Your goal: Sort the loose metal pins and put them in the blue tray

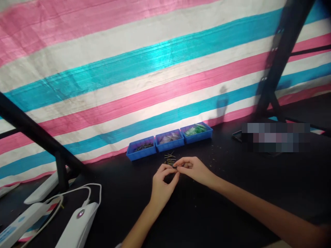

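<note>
My left hand (162,184) and my right hand (194,169) meet over the black table (232,193), fingertips pinched together around a tiny dark part that I cannot make out. Just beyond the fingers lies a small scatter of thin gold pins (170,158). Behind them stand three blue trays in a row: the left tray (141,148) with dark pins, the middle tray (169,140) with pale parts, the right tray (196,132) with green parts.
A pink, white and teal striped tarp (144,69) hangs behind the table. Black frame posts rise at the left (38,137) and right (279,62). White power strips and cables (77,220) lie at the lower left. A blurred patch (276,137) sits at the right.
</note>
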`<state>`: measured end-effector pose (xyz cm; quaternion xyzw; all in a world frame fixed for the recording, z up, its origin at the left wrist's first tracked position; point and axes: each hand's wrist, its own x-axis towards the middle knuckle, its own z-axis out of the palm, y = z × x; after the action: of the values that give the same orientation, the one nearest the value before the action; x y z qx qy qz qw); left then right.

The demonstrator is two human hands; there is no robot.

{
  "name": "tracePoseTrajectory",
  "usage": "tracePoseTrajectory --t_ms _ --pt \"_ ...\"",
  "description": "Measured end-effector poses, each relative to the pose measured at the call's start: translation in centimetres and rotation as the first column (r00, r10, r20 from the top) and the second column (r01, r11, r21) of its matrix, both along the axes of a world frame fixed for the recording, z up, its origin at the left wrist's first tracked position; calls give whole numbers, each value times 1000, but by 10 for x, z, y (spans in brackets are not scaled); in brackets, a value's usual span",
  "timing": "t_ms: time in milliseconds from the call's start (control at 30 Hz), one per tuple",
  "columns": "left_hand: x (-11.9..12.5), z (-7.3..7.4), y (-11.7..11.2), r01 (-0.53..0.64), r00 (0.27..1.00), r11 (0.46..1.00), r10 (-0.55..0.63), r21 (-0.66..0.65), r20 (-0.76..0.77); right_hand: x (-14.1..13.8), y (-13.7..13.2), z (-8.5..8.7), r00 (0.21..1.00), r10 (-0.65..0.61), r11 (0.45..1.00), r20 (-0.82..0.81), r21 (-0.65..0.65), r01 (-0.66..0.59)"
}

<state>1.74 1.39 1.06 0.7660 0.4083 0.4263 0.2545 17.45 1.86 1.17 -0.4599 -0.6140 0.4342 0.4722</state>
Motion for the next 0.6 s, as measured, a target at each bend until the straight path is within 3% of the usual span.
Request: tracePoseTrajectory --t_ms 167,333,600 --pt "-1 1 0 -7 1000 1000 7 0 15 -3 -5 6 999 3 1000 -42 -3 -3" --pt "0 8 -2 -41 999 999 41 24 12 -4 -8 12 977 0 999 -214 -36 -7" --pt "-3 9 0 -116 984 993 114 3 137 -3 -10 14 947 -19 997 -321 -81 -8"
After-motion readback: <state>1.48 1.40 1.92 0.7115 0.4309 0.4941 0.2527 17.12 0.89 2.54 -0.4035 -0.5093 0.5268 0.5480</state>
